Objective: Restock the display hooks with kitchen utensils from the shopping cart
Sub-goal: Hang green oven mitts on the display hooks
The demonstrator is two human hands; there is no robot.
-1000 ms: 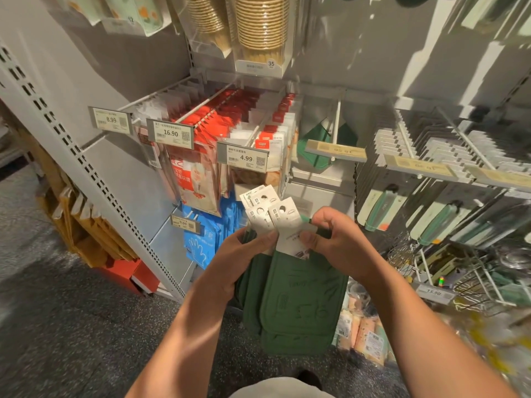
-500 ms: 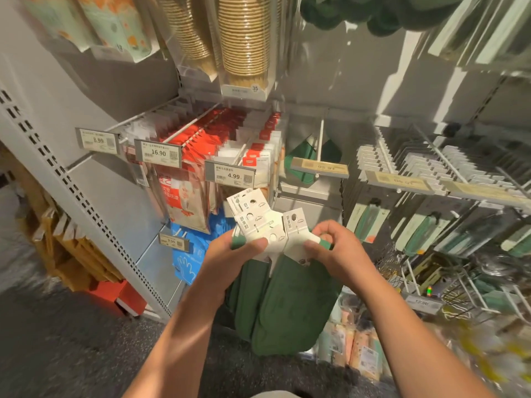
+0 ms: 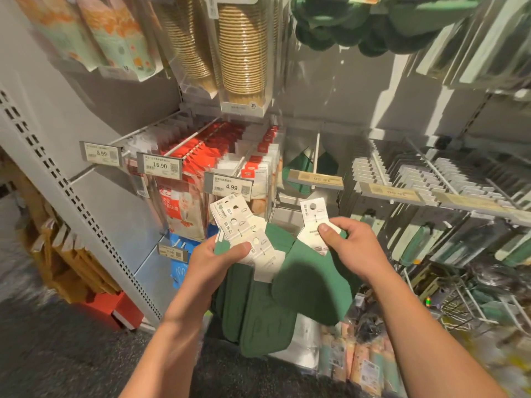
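Note:
My left hand (image 3: 212, 261) grips a fanned bunch of green pot holders (image 3: 255, 320) by their white card hang tags (image 3: 240, 229). My right hand (image 3: 349, 244) pinches the white tag of a single green pot holder (image 3: 313, 285), held a little to the right of the bunch. Straight ahead, a nearly bare display hook (image 3: 316, 156) juts out from the back panel, with a beige price label (image 3: 314, 179) at its tip and a few green pot holders (image 3: 298, 168) hanging far back on it.
Left of the hook hang red and white packets (image 3: 207, 156) behind price labels (image 3: 159, 165). Stacked paper cups (image 3: 244, 53) hang above. To the right, full hooks carry green-handled utensils (image 3: 459, 191). More green pot holders (image 3: 359, 30) hang overhead. Packaged goods (image 3: 359, 357) sit low.
My right hand has pulled one pot holder away from the bunch to the right. The view has tilted up toward the hooks.

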